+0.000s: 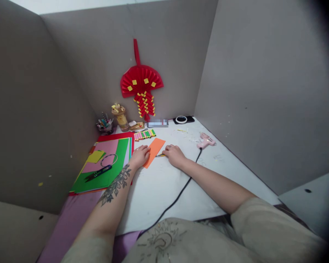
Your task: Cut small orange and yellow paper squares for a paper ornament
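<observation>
An orange paper strip lies slanted on the white table. My left hand is at its left edge, with the fingers together and gripping the paper there. To the right of the strip, my right hand is closed around a slim yellow tool that looks like a craft knife. Its tip points toward the paper. Behind the strip lies a row of small pink and green paper rolls with yellow ends.
Coloured paper sheets on the left bear thread snips and a ring. A pink glue gun stands right, its black cord crossing the table. A phone lies under a tape roll. A red fan ornament hangs behind.
</observation>
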### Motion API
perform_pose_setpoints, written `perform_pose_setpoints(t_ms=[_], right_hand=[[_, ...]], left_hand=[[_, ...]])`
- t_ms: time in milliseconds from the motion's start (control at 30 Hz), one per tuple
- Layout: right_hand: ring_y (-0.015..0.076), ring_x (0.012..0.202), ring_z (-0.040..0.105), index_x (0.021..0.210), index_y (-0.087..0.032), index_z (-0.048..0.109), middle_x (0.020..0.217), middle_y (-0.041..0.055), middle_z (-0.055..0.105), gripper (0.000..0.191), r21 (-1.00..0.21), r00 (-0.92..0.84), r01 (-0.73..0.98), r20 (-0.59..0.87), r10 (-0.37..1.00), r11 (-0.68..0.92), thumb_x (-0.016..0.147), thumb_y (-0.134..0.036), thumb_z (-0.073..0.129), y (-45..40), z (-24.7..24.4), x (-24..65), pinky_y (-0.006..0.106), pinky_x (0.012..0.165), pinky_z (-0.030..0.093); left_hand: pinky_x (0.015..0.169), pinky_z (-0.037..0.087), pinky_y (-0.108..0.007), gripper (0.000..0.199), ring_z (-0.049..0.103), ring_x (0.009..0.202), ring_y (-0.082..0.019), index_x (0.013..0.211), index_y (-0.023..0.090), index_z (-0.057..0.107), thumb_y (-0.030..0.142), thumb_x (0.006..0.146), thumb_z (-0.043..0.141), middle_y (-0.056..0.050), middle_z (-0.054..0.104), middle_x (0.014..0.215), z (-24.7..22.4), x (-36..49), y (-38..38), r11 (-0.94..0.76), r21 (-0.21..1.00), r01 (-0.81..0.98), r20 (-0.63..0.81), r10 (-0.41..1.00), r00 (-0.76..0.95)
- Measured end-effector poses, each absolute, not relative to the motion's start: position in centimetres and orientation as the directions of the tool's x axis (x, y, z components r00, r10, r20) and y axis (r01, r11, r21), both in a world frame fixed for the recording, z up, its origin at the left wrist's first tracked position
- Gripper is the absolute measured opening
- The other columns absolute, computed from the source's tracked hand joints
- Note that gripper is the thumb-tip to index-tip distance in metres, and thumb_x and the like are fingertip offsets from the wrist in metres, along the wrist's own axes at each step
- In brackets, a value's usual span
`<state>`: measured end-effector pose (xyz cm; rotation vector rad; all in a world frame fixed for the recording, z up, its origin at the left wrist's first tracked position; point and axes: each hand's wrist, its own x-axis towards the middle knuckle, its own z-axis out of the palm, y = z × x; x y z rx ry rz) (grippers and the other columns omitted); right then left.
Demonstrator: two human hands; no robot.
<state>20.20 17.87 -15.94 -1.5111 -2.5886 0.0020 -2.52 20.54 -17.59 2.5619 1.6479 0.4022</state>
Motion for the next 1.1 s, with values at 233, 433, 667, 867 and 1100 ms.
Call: perform_pose_setpoints(t_ms=[233,433,667,867,1100], right_hand=[[0.0212,0.097,0.046,0.104,-0.026,0.065,0.104,0.008,0.057,0.033,-0.086,-0.484,0.866,0.108,0.868,0.493,0.086,-0.013,0.041,17.7,-15.9,20.2,0.032,0.078,0.03],[0.0205,0.096,0.046,0.104,-0.026,0.065,0.101,0.007,0.058,0.033,-0.119,-0.504,0.846,0.138,0.853,0.519,0.086,-0.013,0.04,17.7,-16.0,19.9,0.031,0.077,0.03],[0.0208,0.098,0.045,0.103,-0.026,0.065,0.102,0.007,0.057,0.033,-0.139,-0.514,0.837,0.132,0.848,0.529,0.085,-0.012,0.042,17.5,-16.2,20.2,0.031,0.077,0.03],[0.0213,0.096,0.046,0.103,-0.025,0.065,0.101,0.0074,0.058,0.032,-0.147,-0.54,0.817,0.147,0.829,0.558,0.085,-0.013,0.041,16.9,-16.0,19.7,0.032,0.078,0.031],[0.021,0.091,0.047,0.104,-0.023,0.065,0.098,0.0084,0.058,0.031,-0.128,-0.608,0.77,0.15,0.78,0.625,0.086,-0.014,0.041,15.3,-15.7,18.2,0.031,0.075,0.031]], left_hand=[[0.105,0.033,-0.043,0.038,0.041,0.124,-0.022,0.122,0.025,0.054,0.033,0.089,0.037,-0.004,0.049,0.132,-17.9,-2.6,20.7,-0.421,0.2,0.885,0.18,0.903,0.389],[0.105,0.033,-0.042,0.038,0.04,0.125,-0.022,0.122,0.025,0.054,0.032,0.089,0.037,-0.004,0.049,0.133,-17.9,-2.5,20.7,-0.417,0.189,0.889,0.178,0.905,0.387],[0.105,0.033,-0.042,0.039,0.04,0.125,-0.022,0.123,0.025,0.053,0.032,0.089,0.036,-0.004,0.049,0.133,-18.0,-2.5,20.7,-0.42,0.173,0.891,0.179,0.903,0.391],[0.105,0.032,-0.041,0.038,0.039,0.125,-0.022,0.123,0.026,0.053,0.032,0.089,0.036,-0.003,0.049,0.133,-18.0,-2.5,20.6,-0.413,0.173,0.894,0.18,0.906,0.384],[0.105,0.033,-0.041,0.038,0.04,0.125,-0.022,0.122,0.024,0.054,0.032,0.089,0.037,-0.004,0.05,0.132,-17.7,-2.4,20.4,-0.421,0.185,0.888,0.195,0.901,0.387]])
